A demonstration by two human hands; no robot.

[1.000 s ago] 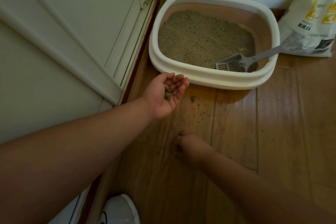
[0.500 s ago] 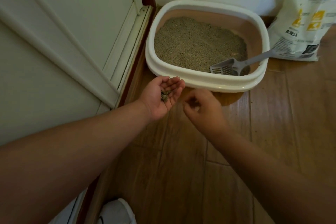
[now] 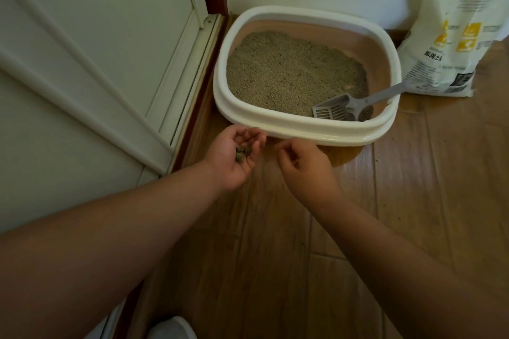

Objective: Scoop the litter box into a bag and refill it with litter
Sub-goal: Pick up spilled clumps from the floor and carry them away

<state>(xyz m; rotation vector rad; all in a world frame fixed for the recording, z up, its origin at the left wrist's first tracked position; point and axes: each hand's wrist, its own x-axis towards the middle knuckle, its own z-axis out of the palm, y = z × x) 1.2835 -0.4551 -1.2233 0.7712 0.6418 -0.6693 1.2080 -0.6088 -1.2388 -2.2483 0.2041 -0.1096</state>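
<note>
The white-rimmed litter box [image 3: 303,131] stands on the wooden floor in the corner, filled with grey-brown litter [image 3: 289,74]. A grey slotted scoop [image 3: 344,109] lies inside it at the front right, with its handle resting over the right rim. My left hand [image 3: 234,158] hovers palm up just in front of the box, cupped, with a small heap of dark litter bits [image 3: 242,152] on the palm. My right hand [image 3: 305,168] is beside it to the right, fingers curled and tips drawn together. It is blurred, and I see nothing between the fingertips.
A large white litter bag [image 3: 454,36] stands against the wall right of the box. A pale panelled door [image 3: 96,63] with a dark red frame runs along the left. Small litter specks dot the wooden floor [image 3: 413,201]. Something white [image 3: 170,327] shows at the bottom edge.
My right hand rose from the floor and came up beside the cupped left hand. The left hand kept holding its litter bits, and the view shifted slightly.
</note>
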